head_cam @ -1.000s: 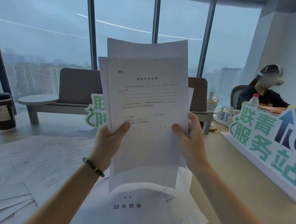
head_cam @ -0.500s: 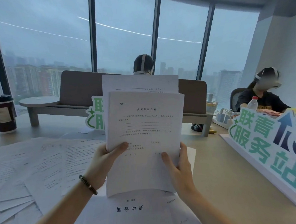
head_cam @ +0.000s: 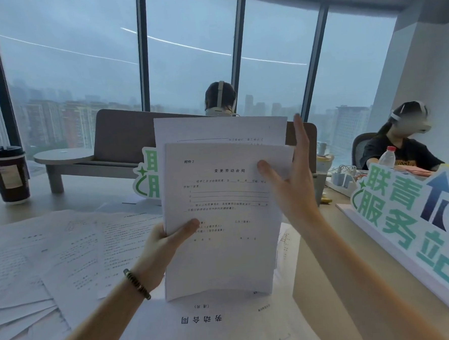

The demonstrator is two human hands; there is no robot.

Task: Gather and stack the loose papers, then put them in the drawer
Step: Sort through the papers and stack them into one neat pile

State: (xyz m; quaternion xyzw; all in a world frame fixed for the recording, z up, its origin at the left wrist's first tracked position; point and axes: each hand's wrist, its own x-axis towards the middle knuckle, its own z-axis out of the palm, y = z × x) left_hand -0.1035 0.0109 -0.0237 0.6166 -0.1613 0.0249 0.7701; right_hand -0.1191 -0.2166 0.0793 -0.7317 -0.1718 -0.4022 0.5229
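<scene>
Your left hand (head_cam: 167,248) pinches paper stack (head_cam: 221,217) upright at its 9 o'clock edge. Your right hand (head_cam: 293,181), fingers spread, flat against 3 o'clock edge; half second ago it gripped bottom. Loose sheets (head_cam: 65,248) on desk (head_cam: 337,276) below.

Matt white paper sheets (head_cam: 221,222), smooth wooden desk (head_cam: 343,280)

The held sheaf (head_cam: 220,209) hides the left hand's (head_cam: 161,250) fingers and most of a green sign (head_cam: 146,174) behind it. Loose papers (head_cam: 26,260) run off the left edge — their print too small to read.
</scene>
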